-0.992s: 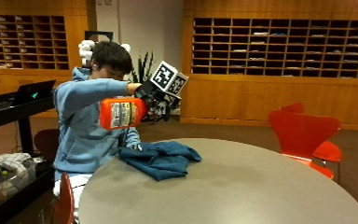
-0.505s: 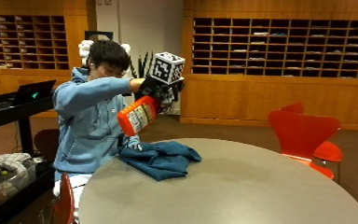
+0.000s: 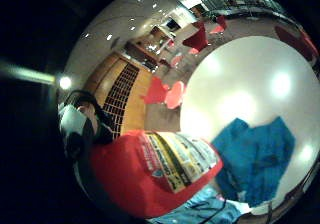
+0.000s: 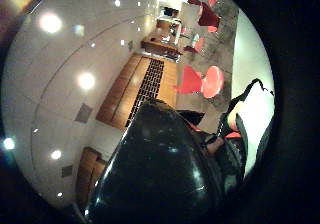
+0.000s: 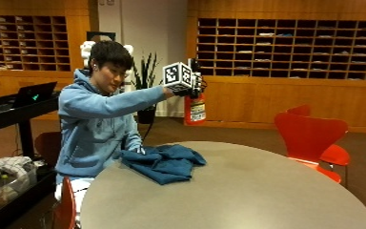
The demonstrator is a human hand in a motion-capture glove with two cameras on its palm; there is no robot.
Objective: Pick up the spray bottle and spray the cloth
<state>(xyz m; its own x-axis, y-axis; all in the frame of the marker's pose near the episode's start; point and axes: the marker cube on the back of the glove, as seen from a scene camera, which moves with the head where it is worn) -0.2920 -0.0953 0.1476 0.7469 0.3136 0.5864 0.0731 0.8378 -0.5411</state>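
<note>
Looking glossy plastic on the red spray bottle (image 3: 150, 184), soft crumpled fabric on the blue cloth (image 5: 164, 163), smooth sheen on the surface (image 5: 246, 191).

**Bottle raised over the table**

A person sits at the table (image 5: 246, 191), at its left edge in the outside view. The cloth (image 5: 164, 162) lies on the table just before them. The right hand (image 5: 192, 88) holds the bottle (image 5: 196, 109) in the air, above the cloth. A chair (image 5: 310, 138) stands behind the table's right side.
</note>
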